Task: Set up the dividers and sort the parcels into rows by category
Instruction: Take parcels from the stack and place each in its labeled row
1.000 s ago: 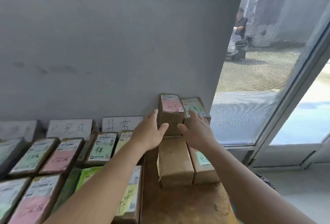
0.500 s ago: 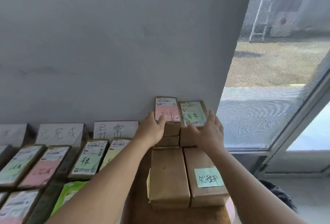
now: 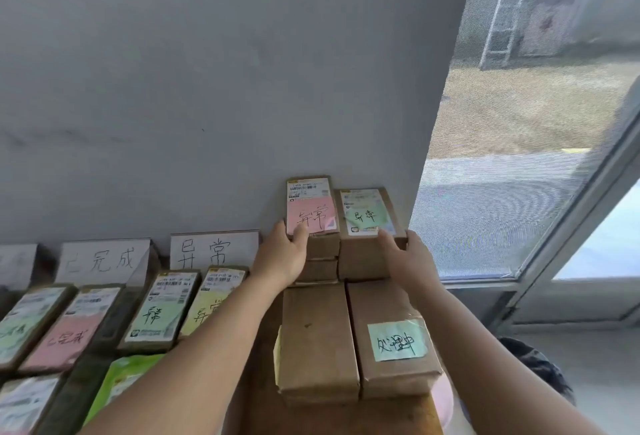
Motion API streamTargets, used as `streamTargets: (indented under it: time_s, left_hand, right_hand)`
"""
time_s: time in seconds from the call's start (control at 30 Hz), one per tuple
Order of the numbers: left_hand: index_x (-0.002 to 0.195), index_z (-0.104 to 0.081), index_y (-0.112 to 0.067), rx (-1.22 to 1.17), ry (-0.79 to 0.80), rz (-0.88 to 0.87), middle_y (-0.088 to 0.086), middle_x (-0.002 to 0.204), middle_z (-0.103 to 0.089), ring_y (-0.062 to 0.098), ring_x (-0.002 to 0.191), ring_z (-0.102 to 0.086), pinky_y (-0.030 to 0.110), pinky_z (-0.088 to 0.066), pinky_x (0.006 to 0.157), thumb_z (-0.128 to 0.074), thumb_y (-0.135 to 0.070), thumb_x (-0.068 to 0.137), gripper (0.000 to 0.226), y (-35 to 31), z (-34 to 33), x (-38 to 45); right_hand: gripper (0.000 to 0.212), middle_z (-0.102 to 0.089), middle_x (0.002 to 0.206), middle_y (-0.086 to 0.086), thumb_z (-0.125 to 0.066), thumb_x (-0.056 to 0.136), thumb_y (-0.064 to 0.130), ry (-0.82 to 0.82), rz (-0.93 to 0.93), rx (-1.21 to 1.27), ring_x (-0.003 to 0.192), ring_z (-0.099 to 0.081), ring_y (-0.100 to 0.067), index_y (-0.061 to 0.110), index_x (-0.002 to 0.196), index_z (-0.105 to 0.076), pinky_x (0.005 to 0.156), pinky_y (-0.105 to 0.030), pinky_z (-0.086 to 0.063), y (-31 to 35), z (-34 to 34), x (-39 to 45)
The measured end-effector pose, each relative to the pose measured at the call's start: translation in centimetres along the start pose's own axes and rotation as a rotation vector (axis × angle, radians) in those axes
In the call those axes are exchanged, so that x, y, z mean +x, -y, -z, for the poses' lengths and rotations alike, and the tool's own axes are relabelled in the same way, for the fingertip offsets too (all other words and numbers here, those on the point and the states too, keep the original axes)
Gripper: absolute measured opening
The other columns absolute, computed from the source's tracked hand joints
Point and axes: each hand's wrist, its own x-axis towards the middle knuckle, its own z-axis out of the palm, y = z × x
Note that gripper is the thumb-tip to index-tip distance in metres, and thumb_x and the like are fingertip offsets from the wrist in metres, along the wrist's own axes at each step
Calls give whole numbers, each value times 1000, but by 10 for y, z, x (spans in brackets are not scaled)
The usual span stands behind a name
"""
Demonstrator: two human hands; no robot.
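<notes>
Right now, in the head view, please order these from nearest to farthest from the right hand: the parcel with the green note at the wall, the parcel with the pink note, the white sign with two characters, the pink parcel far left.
1. Parcel with the green note: under the right hand.
2. Parcel with the pink note: just left.
3. White sign: further left, against the wall.
4. Pink parcel: far left row.

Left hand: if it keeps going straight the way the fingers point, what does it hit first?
The left hand already touches the pink-noted parcel on the back stack. Pushing on would likely press that parcel toward the wall right behind it; the gap is unclear.
</notes>
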Motion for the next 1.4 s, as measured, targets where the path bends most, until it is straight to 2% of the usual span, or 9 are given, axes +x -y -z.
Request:
streamTargets:
  time_s: [0.27, 0.33, 0.47, 0.7, 0.87, 1.0, 1.13, 1.3, 1.4]
  left_hand:
    - [136, -42, -25, -85, -12, -61, -4, 139, -50, 19, 124, -46, 26, -34, 88, -31, -44, 100, 42, -8, 4, -9]
    - [135, -42, -25, -119, -13, -69, -4, 139, -50, 18, 125, -45, 25, -34, 89, -32, -42, 100, 40, -11, 5, -14]
    - [134, -44, -27, -194, -18, -107, -7, 136, -51, 15, 124, -45, 25, -35, 90, -36, -43, 100, 39, -18, 10, -26]
    - [125, -46, -40, -254, -60, -161, -13, 128, -55, 6, 107, -47, 29, -42, 93, -42, -47, 97, 29, -22, 35, -52]
    - [137, -40, -32, -289, -111, -147, -8, 133, -55, 14, 118, -51, 44, -45, 102, -48, -48, 94, 46, -16, 68, -82]
    - [127, -42, -37, -338, -180, -149, -5, 125, -60, 15, 110, -58, 38, -51, 94, -53, -46, 92, 38, -8, 96, -111]
    - [135, -42, -31, -383, -191, -137, -5, 123, -62, 17, 112, -58, 45, -50, 95, -56, -47, 89, 50, 10, 123, -143]
    - [132, -45, -33, -419, -184, -131, -8, 114, -64, 11, 100, -63, 31, -54, 82, -57, -46, 89, 46, 46, 159, -186]
    - [124, -49, -39, -454, -182, -87, -11, 111, -66, 12, 103, -61, 40, -51, 91, -59, -44, 89, 37, 74, 181, -213]
  right_hand:
    - [56, -61, 118, -1, -55, 87, 53, -64, 26, 234, 106, -58, -20, 21, 132, -49, 93, -38, -46, 7, 14, -7]
    - [48, -63, 108, -2, -55, 87, 52, -87, 25, 285, 96, -61, -20, 20, 124, -52, 83, -36, -48, 11, 19, -8]
    - [30, -61, 89, 3, -58, 87, 45, -115, 20, 367, 85, -63, -24, 24, 106, -52, 81, -47, -53, 17, 27, -11]
    - [21, -63, 100, 0, -60, 86, 37, -60, 83, 523, 97, -63, -26, 28, 103, -53, 86, -44, -50, 32, 32, -33]
    - [26, -63, 108, -5, -63, 87, 33, 29, 151, 588, 91, -63, -21, 26, 111, -54, 84, -44, -51, 45, 28, -62]
    - [27, -62, 106, -9, -65, 86, 27, 60, 183, 628, 91, -62, -28, 25, 111, -55, 82, -48, -50, 58, 19, -89]
    - [34, -63, 107, -4, -63, 84, 32, 109, 226, 586, 86, -60, -16, 28, 115, -52, 68, -35, -48, 64, 8, -127]
    - [37, -62, 108, -2, -61, 82, 39, 158, 209, 536, 99, -61, -19, 32, 116, -49, 83, -45, -55, 69, -16, -186]
    - [28, -63, 107, 0, -61, 84, 35, 143, 214, 518, 94, -61, -16, 36, 111, -50, 74, -38, -55, 68, -36, -226]
